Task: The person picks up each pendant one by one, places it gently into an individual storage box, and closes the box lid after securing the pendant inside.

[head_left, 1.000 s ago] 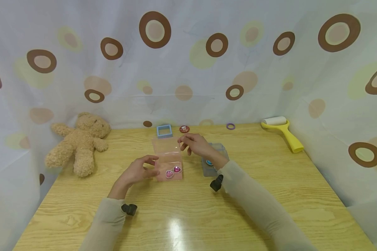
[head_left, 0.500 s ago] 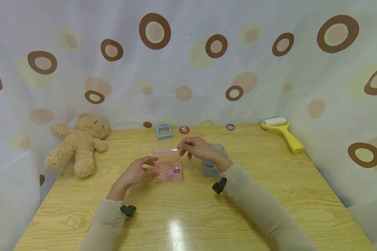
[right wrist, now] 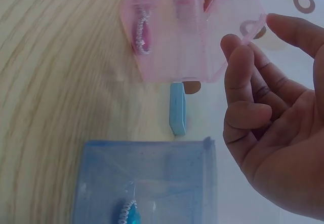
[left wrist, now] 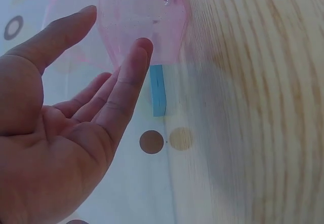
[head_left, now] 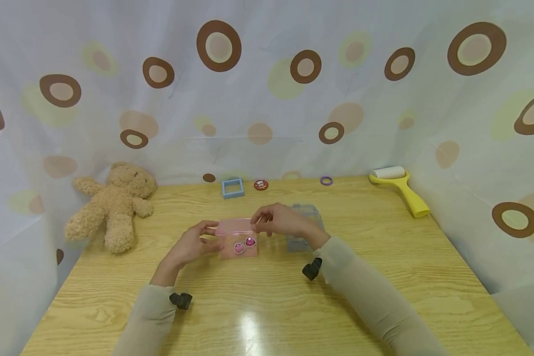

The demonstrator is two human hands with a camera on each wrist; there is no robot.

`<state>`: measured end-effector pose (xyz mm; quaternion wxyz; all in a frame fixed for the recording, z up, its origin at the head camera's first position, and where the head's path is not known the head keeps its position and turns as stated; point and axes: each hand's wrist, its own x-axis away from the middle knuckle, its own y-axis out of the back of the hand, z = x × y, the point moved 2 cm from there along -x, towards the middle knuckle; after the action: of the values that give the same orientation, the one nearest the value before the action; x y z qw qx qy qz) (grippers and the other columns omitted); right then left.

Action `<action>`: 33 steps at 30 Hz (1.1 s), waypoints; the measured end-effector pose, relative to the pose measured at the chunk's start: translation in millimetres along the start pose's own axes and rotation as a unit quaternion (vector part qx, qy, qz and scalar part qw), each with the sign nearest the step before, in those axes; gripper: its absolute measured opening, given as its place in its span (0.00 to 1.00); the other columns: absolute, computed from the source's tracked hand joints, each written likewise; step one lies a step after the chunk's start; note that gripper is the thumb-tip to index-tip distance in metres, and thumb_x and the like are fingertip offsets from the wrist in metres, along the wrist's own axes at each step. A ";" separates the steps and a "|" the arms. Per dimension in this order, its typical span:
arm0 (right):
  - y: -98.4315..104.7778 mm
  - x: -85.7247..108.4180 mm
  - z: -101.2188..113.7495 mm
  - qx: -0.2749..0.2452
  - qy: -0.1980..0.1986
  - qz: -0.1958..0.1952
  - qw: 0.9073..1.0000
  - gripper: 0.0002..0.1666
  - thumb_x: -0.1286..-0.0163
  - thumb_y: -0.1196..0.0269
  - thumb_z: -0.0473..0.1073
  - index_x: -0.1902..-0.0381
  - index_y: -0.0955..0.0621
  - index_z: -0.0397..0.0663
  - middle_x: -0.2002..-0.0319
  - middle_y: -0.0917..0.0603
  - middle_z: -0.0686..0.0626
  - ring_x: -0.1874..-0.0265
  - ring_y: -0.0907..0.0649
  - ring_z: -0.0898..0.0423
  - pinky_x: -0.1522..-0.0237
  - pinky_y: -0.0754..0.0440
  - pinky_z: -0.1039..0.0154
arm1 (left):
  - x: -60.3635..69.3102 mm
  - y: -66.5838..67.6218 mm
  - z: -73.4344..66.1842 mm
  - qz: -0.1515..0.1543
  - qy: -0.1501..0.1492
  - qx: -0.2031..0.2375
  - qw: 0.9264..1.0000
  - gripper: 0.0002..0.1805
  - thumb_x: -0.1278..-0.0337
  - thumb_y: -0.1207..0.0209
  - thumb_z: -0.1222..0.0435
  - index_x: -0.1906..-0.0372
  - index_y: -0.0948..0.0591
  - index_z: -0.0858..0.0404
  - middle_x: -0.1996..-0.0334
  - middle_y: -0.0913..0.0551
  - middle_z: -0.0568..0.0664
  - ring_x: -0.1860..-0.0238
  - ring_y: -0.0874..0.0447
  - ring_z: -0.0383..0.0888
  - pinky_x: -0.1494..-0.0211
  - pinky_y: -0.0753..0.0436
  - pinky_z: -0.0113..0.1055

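A clear pink plastic box (head_left: pixel 226 251) stands on the table with its hinged lid (head_left: pixel 232 226) raised partway. Two pink heart-shaped gems with beaded rims, one lighter gem (head_left: pixel 240 248) and one darker gem (head_left: pixel 250 242), lie inside it. My right hand (head_left: pixel 281 220) pinches the lid's edge between thumb and fingers, most plainly in the right wrist view. At the box's left side is my left hand (head_left: pixel 191 245), its thumb and fingers spread and slightly bent, gripping nothing; whether it touches the box I cannot tell. A clear blue box (right wrist: pixel 147 168) with a blue gem (right wrist: pixel 133 215) sits under my right forearm.
Toward the back edge lie a light blue square frame (head_left: pixel 233 189), a red round badge (head_left: pixel 261 185) and a purple ring (head_left: pixel 326 181). A teddy bear (head_left: pixel 115 202) rests at the left, a yellow-handled lint roller (head_left: pixel 405 190) at the right. A patterned curtain (head_left: pixel 267 99) stands behind.
My right hand has brought the pink box's lid up from lying back and swung it forward and lower over the box. My left hand has stayed almost in place.
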<state>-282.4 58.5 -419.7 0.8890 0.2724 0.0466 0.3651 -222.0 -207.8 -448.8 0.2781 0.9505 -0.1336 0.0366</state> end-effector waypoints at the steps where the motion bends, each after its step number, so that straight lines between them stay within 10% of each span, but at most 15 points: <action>1: -0.8 -0.1 -0.6 0.006 -0.001 0.004 1.000 0.13 0.29 0.37 0.47 0.49 0.17 0.52 0.56 0.13 0.37 0.61 0.17 0.31 0.56 0.19 0.41 | 0.2 0.3 0.2 0.002 0.001 0.005 1.000 0.37 0.38 0.34 0.67 0.26 0.36 0.62 0.37 0.24 0.65 0.46 0.16 0.57 0.50 0.15 0.41; 17: -11.5 -3.8 -5.3 0.180 0.039 -0.013 0.983 0.17 0.32 0.35 0.44 0.46 0.18 0.50 0.61 0.13 0.54 0.65 0.17 0.60 0.61 0.18 0.66 | 2.1 2.9 -0.6 0.029 -0.030 -0.011 0.999 0.32 0.31 0.40 0.65 0.26 0.35 0.63 0.32 0.29 0.63 0.39 0.22 0.62 0.43 0.17 0.48; 33: -15.6 -2.1 -2.0 0.181 0.030 -0.027 0.983 0.18 0.33 0.33 0.45 0.46 0.19 0.48 0.62 0.13 0.53 0.68 0.18 0.61 0.64 0.20 0.67 | -0.4 -0.1 0.4 0.013 -0.029 -0.006 0.999 0.32 0.34 0.38 0.67 0.27 0.33 0.63 0.34 0.27 0.63 0.42 0.19 0.61 0.46 0.15 0.46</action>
<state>-274.7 48.9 -429.8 0.8329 0.4163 0.1459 0.3342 -222.4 -207.8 -449.2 0.2796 0.9476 -0.1542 0.0114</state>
